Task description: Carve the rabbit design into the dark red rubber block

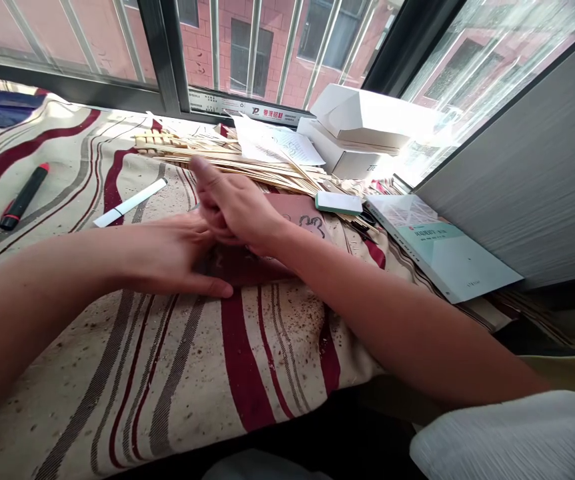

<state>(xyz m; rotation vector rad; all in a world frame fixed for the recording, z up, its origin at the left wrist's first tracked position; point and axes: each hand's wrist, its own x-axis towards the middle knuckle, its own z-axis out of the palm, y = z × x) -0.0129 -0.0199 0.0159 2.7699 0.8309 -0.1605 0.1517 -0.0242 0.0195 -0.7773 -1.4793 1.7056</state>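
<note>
A reddish-brown flat board [267, 264] with dark curved lines drawn on it lies on the striped cloth. My left hand [167, 257] rests palm down on its left side, thumb stretched along the near edge and the other fingers partly hidden. Over the board, my right hand [240, 207] is closed with its fingers curled and its thumb pointing up and away. Whatever sits inside that fist is hidden. The right wrist and forearm cover part of the board's right side. Small brown crumbs are scattered on the cloth in front of the board.
Thin wooden sticks [187, 148], a printed paper [277, 143] and a white box [362, 127] lie by the window. To the left are a white capped pen [130, 202] and a black-and-red tool [24, 197]. A green-and-white block [338, 203] and a book [440, 247] lie right.
</note>
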